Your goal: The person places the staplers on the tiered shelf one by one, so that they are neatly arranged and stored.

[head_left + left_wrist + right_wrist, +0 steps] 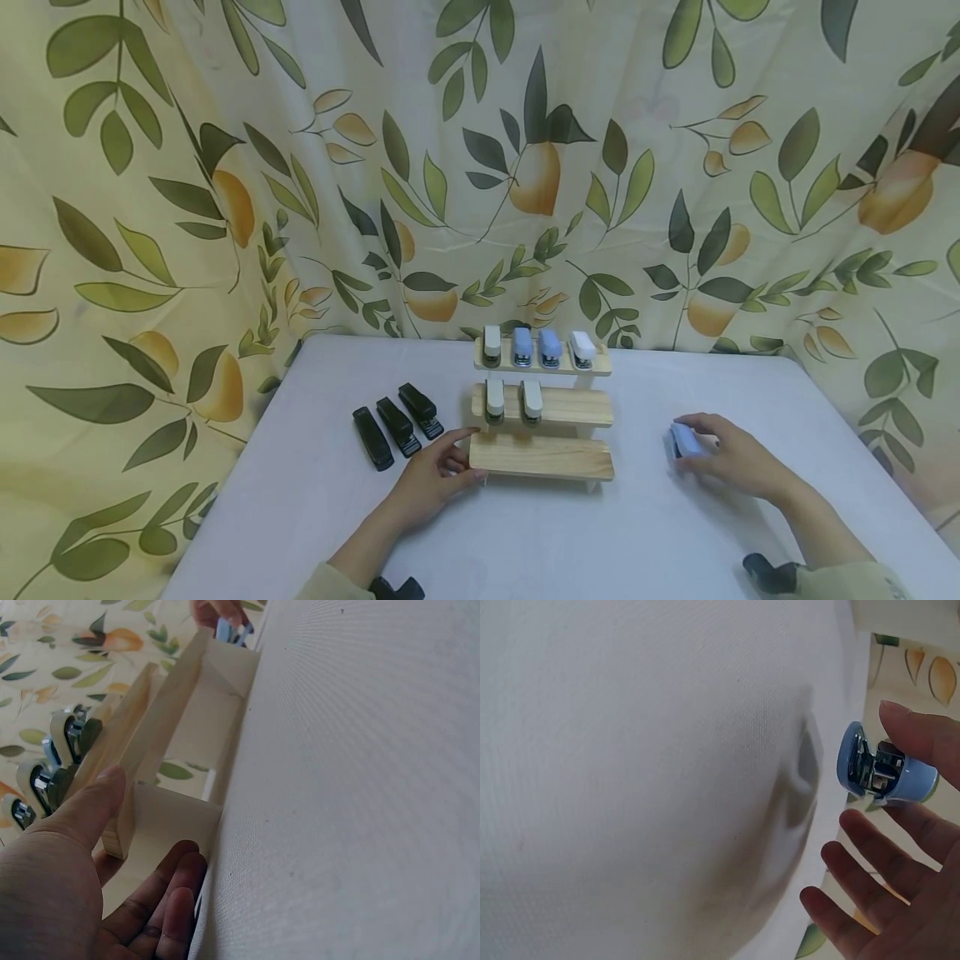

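My right hand (738, 460) pinches a small blue stapler (686, 442) between thumb and index finger, to the right of a three-step wooden stand (543, 458). In the right wrist view the stapler (915, 778) shows its metal inner parts, and the other fingers are spread below it. My left hand (433, 479) grips the left end of the stand's lowest step, thumb against the wooden board (161, 724) in the left wrist view. Two white staplers (532, 400) stand on the middle step. Blue staplers (550, 347) and white staplers (582, 348) line the top step.
Left of the stand, three black staplers (397, 425) lie side by side on the white-covered table (600, 542). A curtain (480, 167) printed with leaves and fruit hangs behind the table's back edge.
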### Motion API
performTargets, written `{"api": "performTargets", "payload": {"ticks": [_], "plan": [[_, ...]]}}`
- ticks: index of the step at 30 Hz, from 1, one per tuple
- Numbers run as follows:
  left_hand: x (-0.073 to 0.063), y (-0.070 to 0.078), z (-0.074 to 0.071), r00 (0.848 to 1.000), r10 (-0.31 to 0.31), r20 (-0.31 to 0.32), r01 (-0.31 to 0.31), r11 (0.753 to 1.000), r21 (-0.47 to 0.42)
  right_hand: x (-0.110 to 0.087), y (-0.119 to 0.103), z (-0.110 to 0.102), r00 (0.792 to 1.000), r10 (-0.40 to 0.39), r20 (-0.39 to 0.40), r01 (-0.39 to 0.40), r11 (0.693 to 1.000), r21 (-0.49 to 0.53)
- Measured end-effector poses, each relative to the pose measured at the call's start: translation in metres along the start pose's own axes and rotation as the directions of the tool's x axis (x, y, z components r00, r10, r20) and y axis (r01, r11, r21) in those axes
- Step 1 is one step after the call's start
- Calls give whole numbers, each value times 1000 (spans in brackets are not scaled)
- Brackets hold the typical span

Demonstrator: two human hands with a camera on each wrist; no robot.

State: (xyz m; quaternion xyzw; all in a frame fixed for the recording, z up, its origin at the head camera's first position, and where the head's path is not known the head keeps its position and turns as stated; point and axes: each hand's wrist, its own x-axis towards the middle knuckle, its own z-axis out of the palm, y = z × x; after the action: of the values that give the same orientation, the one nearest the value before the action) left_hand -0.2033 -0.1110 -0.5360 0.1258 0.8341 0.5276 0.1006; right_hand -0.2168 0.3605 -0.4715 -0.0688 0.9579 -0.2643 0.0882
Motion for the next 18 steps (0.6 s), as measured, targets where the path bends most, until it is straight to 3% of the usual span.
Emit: {"api": "performTargets", "payload": {"ticks": [18], "plan": [[1,0,0,1000,-9,3,9,1000,2,-3,-26,0,997,-51,-49,52,999,12]]}}
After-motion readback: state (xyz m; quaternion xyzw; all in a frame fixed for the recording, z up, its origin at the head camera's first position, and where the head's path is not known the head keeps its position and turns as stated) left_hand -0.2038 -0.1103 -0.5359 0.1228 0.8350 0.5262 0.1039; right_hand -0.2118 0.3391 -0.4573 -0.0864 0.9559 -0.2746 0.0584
